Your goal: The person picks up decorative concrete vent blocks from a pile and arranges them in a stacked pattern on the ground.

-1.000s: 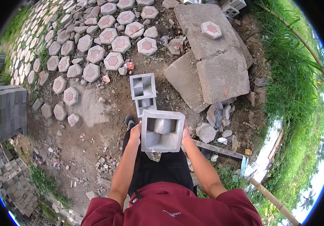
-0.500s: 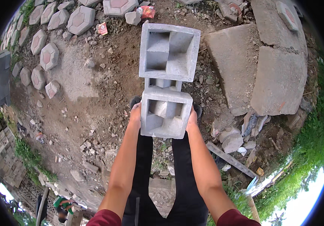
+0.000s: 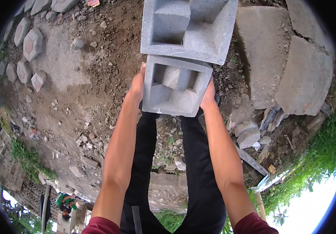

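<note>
A grey concrete block (image 3: pixel 185 97) with hollow, stepped recesses is held between my two hands, in front of my legs. My left hand (image 3: pixel 138 82) presses along its left side, and my right hand (image 3: pixel 209 95) grips the right side; some fingers are hidden behind the block. Directly beyond it is a second grey concrete block (image 3: pixel 207 45) of similar shape, cut off by the top of the view. The far edge of the held block meets or slightly underlaps the second one in view; whether they touch, I cannot tell.
Hexagonal paving stones (image 3: pixel 32 44) lie on the dirt at left. Broken concrete slabs (image 3: pixel 263 58) and rubble (image 3: pixel 248 134) are on the right, with a narrow plank (image 3: pixel 252 160) nearer me. A person in green (image 3: pixel 66 202) is far off at lower left, near stacked blocks (image 3: pixel 4 156).
The held block has moved away from me, up against the far block in view. The gap between them, where part of another block showed, is now covered. Both blocks look larger.
</note>
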`<state>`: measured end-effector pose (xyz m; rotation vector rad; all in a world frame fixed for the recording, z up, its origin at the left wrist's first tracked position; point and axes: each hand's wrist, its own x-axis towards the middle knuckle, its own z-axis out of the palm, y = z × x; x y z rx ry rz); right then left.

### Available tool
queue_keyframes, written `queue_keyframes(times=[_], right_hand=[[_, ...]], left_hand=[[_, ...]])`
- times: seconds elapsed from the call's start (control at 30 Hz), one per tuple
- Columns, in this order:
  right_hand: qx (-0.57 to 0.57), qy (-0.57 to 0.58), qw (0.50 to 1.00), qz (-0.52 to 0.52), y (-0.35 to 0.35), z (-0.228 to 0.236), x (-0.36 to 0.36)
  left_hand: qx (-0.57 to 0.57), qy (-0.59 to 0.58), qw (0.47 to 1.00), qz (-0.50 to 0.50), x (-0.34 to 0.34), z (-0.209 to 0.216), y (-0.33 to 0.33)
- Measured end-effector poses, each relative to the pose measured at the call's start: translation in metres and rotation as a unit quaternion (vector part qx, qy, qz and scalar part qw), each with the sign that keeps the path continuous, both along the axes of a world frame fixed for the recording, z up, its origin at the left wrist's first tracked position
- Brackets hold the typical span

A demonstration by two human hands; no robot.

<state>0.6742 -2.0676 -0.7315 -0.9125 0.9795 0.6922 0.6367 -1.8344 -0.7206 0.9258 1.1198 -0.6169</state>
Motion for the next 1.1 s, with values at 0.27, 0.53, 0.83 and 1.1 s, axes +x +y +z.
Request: queue_keyframes(times=[0.27,0.53,0.83,1.1], right_hand=[[0.008,-0.058,0.997,0.055,-0.003,-0.019,0.028],[0.004,-0.045,0.997,0.068,-0.002,-0.029,0.031],[-0.029,-0.038,0.997,0.059,0.0,-0.032,0.03],[-0.168,-0.017,0.981,0.092,-0.003,-0.04,0.033]], left_hand=[[0.006,0.006,1.0,0.024,0.016,-0.012,-0.008],[-0.01,0.011,0.999,0.044,0.017,-0.022,-0.002],[0.005,0.004,0.999,0.05,0.017,-0.026,-0.002],[-0.02,-0.015,0.999,0.044,0.02,-0.038,-0.002]])
